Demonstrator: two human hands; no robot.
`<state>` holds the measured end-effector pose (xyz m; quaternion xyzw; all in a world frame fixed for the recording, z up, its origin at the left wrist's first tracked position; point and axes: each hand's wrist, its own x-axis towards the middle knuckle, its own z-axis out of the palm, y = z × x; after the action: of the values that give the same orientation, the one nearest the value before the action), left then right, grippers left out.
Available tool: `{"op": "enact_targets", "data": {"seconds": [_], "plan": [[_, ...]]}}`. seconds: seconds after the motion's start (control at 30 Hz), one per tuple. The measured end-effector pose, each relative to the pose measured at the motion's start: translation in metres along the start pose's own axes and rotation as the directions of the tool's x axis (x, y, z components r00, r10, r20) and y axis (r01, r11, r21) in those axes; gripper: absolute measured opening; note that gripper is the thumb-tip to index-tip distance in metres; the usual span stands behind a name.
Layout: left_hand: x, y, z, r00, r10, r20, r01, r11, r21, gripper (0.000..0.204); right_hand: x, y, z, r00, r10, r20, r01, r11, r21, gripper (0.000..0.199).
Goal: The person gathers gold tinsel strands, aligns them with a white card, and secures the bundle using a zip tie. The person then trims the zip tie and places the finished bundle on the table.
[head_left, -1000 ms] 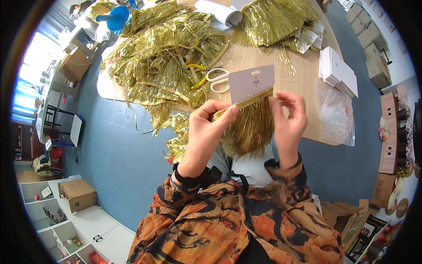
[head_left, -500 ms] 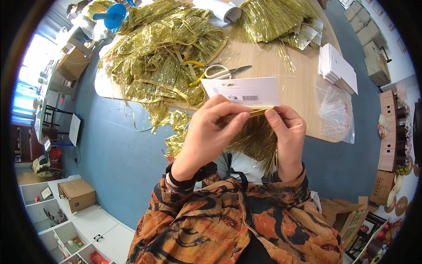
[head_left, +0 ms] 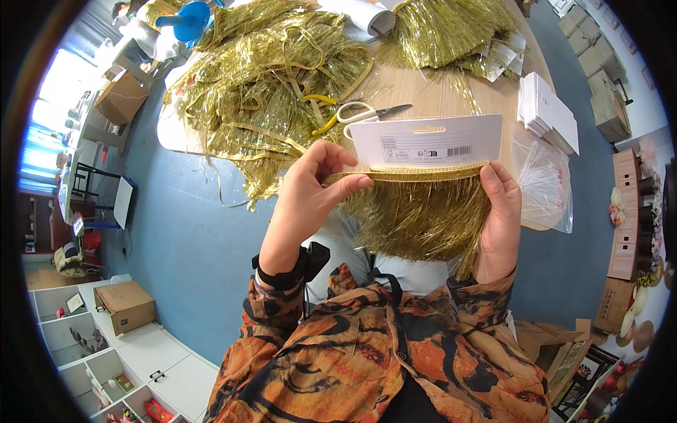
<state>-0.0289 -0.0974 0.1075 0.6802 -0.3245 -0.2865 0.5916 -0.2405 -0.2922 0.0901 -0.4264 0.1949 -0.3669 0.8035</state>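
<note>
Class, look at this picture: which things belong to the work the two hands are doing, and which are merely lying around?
In use:
left hand
right hand
white header card
gold tinsel fringe

Lying about:
scissors
loose tinsel heap
stack of white cards
clear plastic bag
blue funnel
cardboard box

the white header card (head_left: 427,143) now lies flat and wide across my view instead of tilted and small, its printed face showing. my left hand (head_left: 310,194) pinches the gold fringe (head_left: 416,211) at its left end, my right hand (head_left: 502,211) has slid out to the right end, and the fringe hangs spread wider between them.
</note>
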Motion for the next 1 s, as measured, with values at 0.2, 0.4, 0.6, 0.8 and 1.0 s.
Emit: {"op": "enact_targets", "data": {"seconds": [0.2, 0.4, 0.6, 0.8, 1.0], "plan": [[0.0, -0.003, 0.002, 0.997, 0.022, 0.08, -0.027, 0.997, 0.066, 0.033, 0.005, 0.001, -0.016, 0.996, 0.088, 0.033, -0.09, 0.993, 0.082, 0.019], [0.0, -0.007, 0.005, 0.992, -0.022, 0.121, 0.031, 0.997, -0.076, 0.028, 0.026, 0.011, -0.029, 0.98, 0.189, 0.054, -0.192, 0.98, 0.053, 0.02], [0.002, -0.006, 0.027, 0.989, -0.1, -0.108, 0.095, 0.994, -0.056, 0.025, 0.026, 0.022, 0.014, 0.816, -0.568, 0.109, 0.312, 0.274, -0.91, 0.019], [-0.018, 0.021, 0.045, 0.98, 0.185, -0.069, -0.158, 0.944, 0.289, 0.014, -0.022, 0.024, 0.052, 0.895, -0.373, 0.243, 0.422, 0.541, -0.728, 0.043], [-0.017, 0.042, 0.047, 0.945, 0.303, 0.125, -0.319, 0.938, 0.139, 0.011, -0.037, 0.014, 0.058, 0.959, -0.239, 0.153, 0.284, 0.776, -0.564, 0.036]]}}
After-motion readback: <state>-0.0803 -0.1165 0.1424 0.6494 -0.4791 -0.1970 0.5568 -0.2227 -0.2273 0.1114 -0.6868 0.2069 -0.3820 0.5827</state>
